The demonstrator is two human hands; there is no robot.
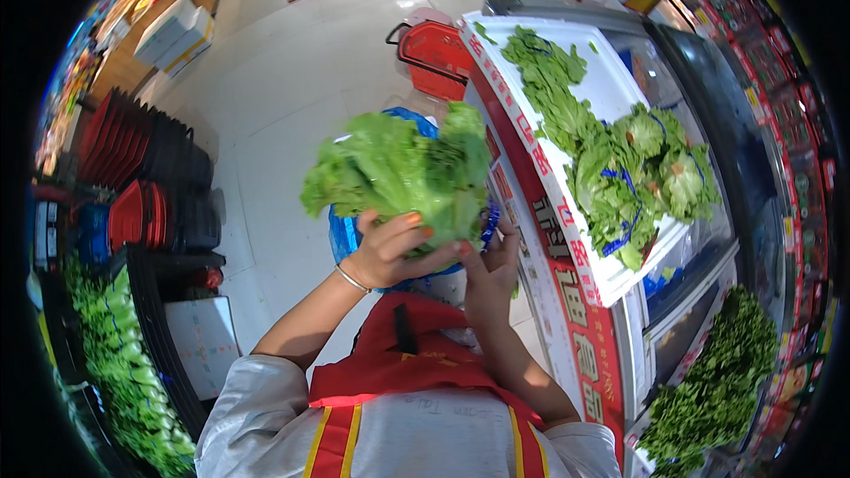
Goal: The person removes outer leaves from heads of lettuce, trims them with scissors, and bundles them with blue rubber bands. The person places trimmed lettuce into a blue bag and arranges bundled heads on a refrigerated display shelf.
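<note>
A leafy green lettuce (pixel 398 159) is in front of me, its leaves fanned out to the upper left. My left hand (pixel 395 252) grips its lower part, the fingers curled across the leaves. At the lower right side of the lettuce, my right hand (pixel 491 272) has its thumb near my left fingertips. A strip of shiny blue tape (pixel 490 222) runs between the right thumb and fingers, along the lettuce's edge. Where the tape goes behind the leaves is hidden. Below the lettuce, a blue plastic bag (pixel 342 236) is partly covered by the leaves and my hands.
To the right, a white foam tray (pixel 601 56) with several blue-taped lettuces (pixel 611 179) rests on a freezer cabinet (pixel 697 73). Dark leafy greens (pixel 717 378) lie nearer. A red basket (pixel 435 60) stands ahead. Stacked baskets (pixel 139 146) and a vegetable rack (pixel 119 358) are left.
</note>
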